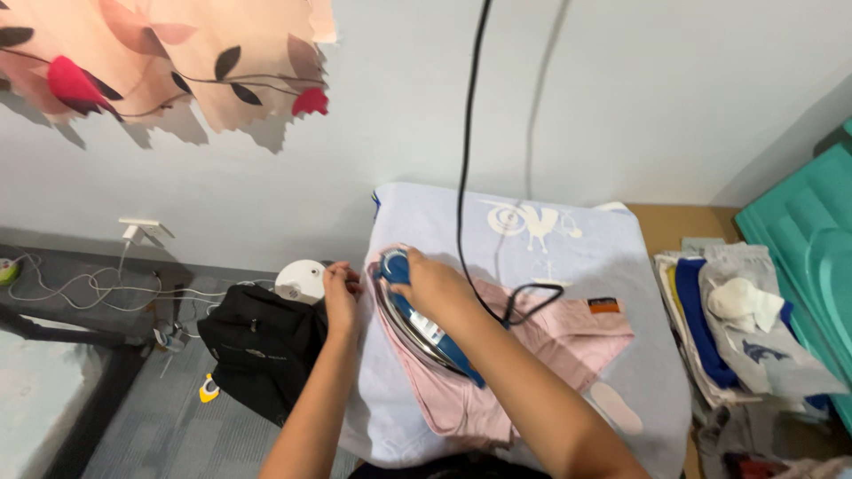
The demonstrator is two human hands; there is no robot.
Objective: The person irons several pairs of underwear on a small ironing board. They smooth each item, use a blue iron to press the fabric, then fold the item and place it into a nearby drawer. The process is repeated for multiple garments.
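A pink garment (pixel 568 341) lies spread on a pale blue cloth-covered ironing board (pixel 532 231). My right hand (pixel 432 286) grips the handle of a blue and silver iron (pixel 417 333), which rests flat on the garment's left part. Its black cord (pixel 466 151) runs up toward the wall and loops on the garment. My left hand (pixel 342 293) pinches the garment's left edge at the board's rim, close beside the iron's tip.
A stack of folded clothes (pixel 741 337) with a white sock on top sits to the right. A teal panel (pixel 812 239) stands at far right. On the left are a black bag (pixel 262 346), a round white object (pixel 300 279), white cables, and a wall socket (pixel 145 231).
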